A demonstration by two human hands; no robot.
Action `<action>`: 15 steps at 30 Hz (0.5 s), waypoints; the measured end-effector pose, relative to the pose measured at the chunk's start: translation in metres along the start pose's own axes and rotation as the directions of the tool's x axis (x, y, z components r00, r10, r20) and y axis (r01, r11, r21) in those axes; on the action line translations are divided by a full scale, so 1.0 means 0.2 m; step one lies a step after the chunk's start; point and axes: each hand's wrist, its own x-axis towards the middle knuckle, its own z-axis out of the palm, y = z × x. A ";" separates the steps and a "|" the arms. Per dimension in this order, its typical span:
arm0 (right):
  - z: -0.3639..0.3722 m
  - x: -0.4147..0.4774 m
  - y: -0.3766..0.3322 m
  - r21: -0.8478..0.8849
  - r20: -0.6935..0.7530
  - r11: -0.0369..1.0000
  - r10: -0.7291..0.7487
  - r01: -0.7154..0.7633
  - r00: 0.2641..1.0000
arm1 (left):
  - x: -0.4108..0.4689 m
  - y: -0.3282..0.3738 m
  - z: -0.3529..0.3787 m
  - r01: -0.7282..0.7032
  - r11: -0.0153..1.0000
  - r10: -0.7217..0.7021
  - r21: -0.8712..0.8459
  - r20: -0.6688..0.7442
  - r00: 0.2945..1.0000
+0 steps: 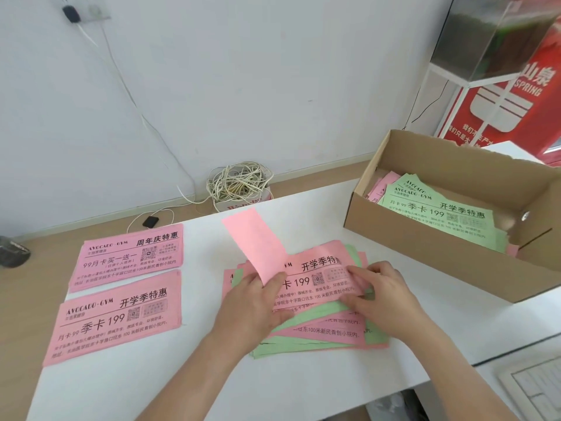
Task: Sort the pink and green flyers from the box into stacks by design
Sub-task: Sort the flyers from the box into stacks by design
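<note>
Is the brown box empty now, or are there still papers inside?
Not empty. Green flyers lie inside the box, with pink flyers peeking out from beneath them at its far end.

Prob. office: white desk (188, 390), keyboard (534, 387), cable tangle (238, 183), gym flyers (315, 284), box (409, 238).

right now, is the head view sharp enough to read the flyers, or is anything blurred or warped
Head view: soft even light; print on both pink stacks reads sharp; the green flyer in the box is legible; wide-angle bend warps the frame edges; the red sign is smeared.
</note>
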 end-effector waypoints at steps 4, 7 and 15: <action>-0.02 -0.01 0.00 0.037 0.050 0.996 -0.089 0.087 0.995 | 0.01 -0.01 0.01 -0.038 0.998 0.034 -0.044 -0.090 0.995; -0.01 -0.01 -0.01 0.002 0.027 0.996 -0.094 0.094 0.995 | 0.00 0.00 -0.04 0.134 0.963 -0.141 -0.233 -0.014 0.990; 0.04 0.01 -0.07 -0.087 -0.175 0.989 -0.132 0.118 0.976 | -0.02 0.01 -0.04 0.275 0.853 -0.343 -0.443 -0.082 0.936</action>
